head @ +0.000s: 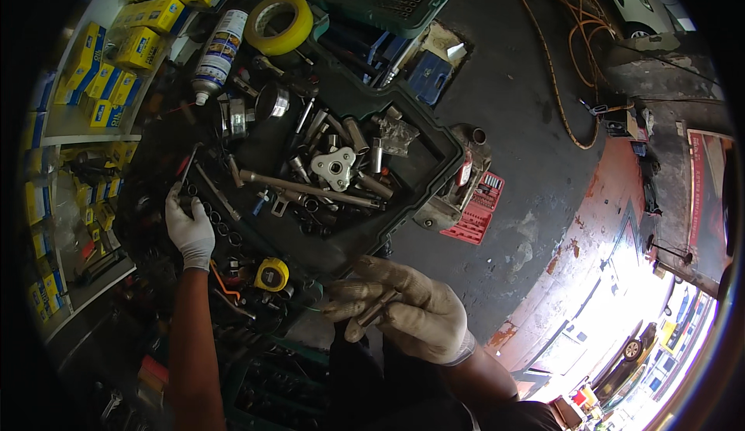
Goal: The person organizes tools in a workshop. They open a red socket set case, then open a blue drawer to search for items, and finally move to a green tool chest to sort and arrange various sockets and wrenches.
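My left hand (190,227), in a pale work glove, reaches into the tools at the left with its fingertips closed on the end of a thin metal tool (190,162). Beside it lie several ring-ended wrenches (220,228). Closer to my body, my right hand (416,314), in a soiled glove, grips a short cylindrical metal piece (377,309) between fingers and thumb. Ahead is an open dark green tool case (326,250) full of loose sockets and bars. A three-lobed metal filter wrench (334,167) rests on top of them, near a long metal bar (308,188).
A spray can (218,53) and a yellow tape roll (279,23) are at the case's far left. A yellow tape measure (272,274) lies near my left forearm. Shelves of boxed filters (139,47) border the left. A red socket case (474,215) is on the floor at right.
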The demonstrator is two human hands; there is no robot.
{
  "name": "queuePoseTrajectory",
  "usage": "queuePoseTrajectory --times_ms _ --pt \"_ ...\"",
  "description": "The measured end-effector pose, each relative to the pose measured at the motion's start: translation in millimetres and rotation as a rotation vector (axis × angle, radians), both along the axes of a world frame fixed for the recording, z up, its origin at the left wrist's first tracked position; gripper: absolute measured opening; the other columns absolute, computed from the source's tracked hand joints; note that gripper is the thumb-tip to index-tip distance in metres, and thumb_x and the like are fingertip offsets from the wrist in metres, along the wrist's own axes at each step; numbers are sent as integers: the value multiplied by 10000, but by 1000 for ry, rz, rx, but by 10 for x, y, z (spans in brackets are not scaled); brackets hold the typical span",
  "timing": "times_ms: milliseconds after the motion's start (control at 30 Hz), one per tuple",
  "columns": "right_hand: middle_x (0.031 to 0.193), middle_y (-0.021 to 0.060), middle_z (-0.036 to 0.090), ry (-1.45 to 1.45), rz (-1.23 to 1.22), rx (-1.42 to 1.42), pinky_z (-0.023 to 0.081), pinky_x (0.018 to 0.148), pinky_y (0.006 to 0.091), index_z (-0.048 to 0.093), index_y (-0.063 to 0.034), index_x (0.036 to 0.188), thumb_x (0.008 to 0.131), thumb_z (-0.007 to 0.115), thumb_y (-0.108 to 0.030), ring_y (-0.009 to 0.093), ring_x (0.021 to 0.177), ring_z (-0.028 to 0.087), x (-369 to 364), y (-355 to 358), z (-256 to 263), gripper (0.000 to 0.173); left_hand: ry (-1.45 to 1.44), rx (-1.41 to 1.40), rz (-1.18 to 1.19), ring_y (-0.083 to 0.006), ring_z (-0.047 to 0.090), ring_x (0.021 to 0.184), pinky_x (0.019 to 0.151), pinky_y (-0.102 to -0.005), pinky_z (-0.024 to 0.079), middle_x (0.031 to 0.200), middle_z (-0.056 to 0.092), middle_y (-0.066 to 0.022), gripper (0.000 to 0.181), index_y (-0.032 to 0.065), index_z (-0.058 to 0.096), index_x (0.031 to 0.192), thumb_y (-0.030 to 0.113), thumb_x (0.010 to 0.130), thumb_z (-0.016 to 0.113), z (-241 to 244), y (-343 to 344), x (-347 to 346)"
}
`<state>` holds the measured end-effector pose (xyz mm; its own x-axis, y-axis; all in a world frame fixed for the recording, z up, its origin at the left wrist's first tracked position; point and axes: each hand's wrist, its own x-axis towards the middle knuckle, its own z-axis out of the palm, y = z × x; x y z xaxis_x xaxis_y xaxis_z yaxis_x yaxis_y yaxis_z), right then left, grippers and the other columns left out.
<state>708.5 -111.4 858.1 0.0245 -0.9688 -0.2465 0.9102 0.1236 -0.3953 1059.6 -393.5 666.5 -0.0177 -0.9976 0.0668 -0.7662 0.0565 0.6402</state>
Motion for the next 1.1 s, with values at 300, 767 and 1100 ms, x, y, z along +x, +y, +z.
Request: queuePoseTrajectory --times_ms 300,767,1100 --pt "1568 341 673 741 119 199 602 1155 470 524 140 1561 1206 583 -122 446 1421 709 33 -106 0 445 -1 50 9 -146 687 994 946 -312 615 1213 700 -73 599 -6 541 1659 -1 1082 704 79 -23 92" --pt "1622 284 665 1038 116 -43 402 1344 581 755 62 1439 1153 745 -265 471 1643 502 427 -241 -299 435 803 639 -449 -115 669 796 732 -291 563 954 725 -43 444 -25 727 1281 372 1111 832 1569 2149 -1103" --pt "1288 147 757 2435 201 -97 577 1082 488 711 -23 1367 1002 763 -192 341 1222 735 38 -820 -1091 405 1026 993 142 -94 669 737 679 -273 543 956 752 -72 432 -54 630 1270 345 1165 757 1316 2536 -1053"
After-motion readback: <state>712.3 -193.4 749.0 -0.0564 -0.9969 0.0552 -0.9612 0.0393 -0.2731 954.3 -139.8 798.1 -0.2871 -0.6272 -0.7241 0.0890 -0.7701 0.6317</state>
